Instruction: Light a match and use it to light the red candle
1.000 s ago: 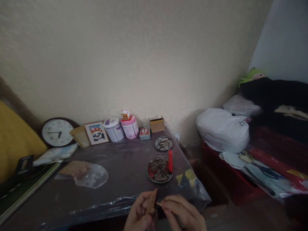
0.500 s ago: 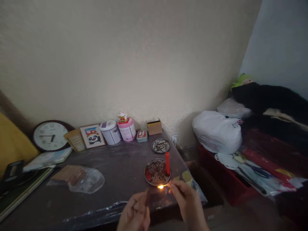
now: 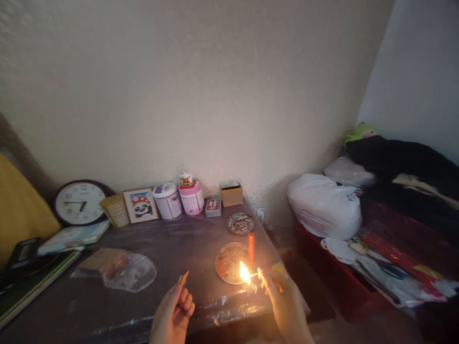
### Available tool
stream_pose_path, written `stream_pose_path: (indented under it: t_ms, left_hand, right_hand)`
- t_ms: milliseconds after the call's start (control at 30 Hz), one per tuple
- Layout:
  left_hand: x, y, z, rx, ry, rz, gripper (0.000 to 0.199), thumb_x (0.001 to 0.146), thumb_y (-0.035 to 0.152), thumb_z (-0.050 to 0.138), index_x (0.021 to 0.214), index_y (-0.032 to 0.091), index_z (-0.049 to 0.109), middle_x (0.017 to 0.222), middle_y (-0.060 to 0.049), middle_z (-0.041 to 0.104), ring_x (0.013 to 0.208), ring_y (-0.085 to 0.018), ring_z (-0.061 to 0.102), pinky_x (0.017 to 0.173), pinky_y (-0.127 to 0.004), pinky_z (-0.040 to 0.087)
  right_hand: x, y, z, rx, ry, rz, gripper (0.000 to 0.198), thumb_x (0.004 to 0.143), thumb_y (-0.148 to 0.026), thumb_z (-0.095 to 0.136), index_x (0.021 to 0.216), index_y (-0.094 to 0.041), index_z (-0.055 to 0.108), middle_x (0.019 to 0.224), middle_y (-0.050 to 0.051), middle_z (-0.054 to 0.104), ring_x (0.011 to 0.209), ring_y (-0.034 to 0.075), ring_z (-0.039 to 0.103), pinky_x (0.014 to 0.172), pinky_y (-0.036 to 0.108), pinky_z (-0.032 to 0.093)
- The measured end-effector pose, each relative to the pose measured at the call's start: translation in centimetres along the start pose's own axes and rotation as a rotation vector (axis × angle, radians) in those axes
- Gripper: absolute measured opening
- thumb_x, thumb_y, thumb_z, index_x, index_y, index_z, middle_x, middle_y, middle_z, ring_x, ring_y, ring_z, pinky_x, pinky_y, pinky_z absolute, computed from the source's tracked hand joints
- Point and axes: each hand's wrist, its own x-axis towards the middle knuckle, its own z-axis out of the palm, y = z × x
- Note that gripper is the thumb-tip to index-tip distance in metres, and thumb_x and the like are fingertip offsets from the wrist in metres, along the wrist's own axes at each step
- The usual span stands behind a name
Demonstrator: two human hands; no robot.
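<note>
Since the earlier frames the hands have drawn apart and the flame has grown. Right hand (image 3: pixel 283 301) reaches forward from the lower edge, palm turned inward, its grip pinched together on a burning match (image 3: pixel 253 275) whose flame sits just in front of the near rim of the round plate (image 3: pixel 224 263). Left hand (image 3: pixel 174 313) is raised at lower centre, fingers curled, its grip closed on a matchbox (image 3: pixel 182 278) that sticks up from the fingertips, well apart from the match. An upright red candle (image 3: pixel 251 243) stands at the plate's right edge, just beyond the flame. Farther back on the plastic-covered surface (image 3: pixel 172 248) lies a second small plate (image 3: pixel 241 223). A crumpled clear bag (image 3: pixel 125 271) lies to the left, and a clock (image 3: pixel 79 203), a panda picture (image 3: pixel 141 205) and two tins (image 3: pixel 179 199) line the wall.
</note>
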Motion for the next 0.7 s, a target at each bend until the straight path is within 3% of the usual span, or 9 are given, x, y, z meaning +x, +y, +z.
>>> stream_pose_path:
  t_ms: [133,300,700]
  left_hand:
    - [0.17,0.21,-0.05,-0.028,-0.017,0.011,0.033,0.068,0.035,0.076,0.095,0.017,0.070,0.060,0.007,0.038,0.052,-0.006,0.036,0.043,-0.018,0.037]
    - [0.40,0.27,-0.14,-0.024,-0.017,0.030,0.031,0.068,0.035,0.076,0.093,0.018,0.071,0.059,0.007,0.039,0.051,-0.006,0.036,0.042,-0.018,0.037]
    - [0.83,-0.03,-0.82,0.018,0.008,0.022,0.036,0.067,0.039,0.077,0.095,0.017,0.070,0.061,0.006,0.039,0.055,-0.008,0.036,0.044,-0.020,0.036]
  right_hand:
    - [-0.01,-0.07,0.00,0.025,-0.022,-0.001,0.037,0.088,-0.045,0.050,0.067,-0.019,0.066,0.060,0.002,0.060,0.061,0.018,0.055,0.059,0.024,0.044]
    - [-0.07,0.11,0.06,0.009,-0.006,0.055,0.037,0.087,-0.046,0.051,0.064,-0.019,0.062,0.057,0.000,0.054,0.056,0.016,0.051,0.053,0.023,0.040]
    - [0.36,0.53,0.24,0.011,-0.001,0.110,0.039,0.081,-0.051,0.054,0.065,-0.018,0.064,0.059,0.000,0.056,0.060,0.016,0.053,0.057,0.022,0.040]
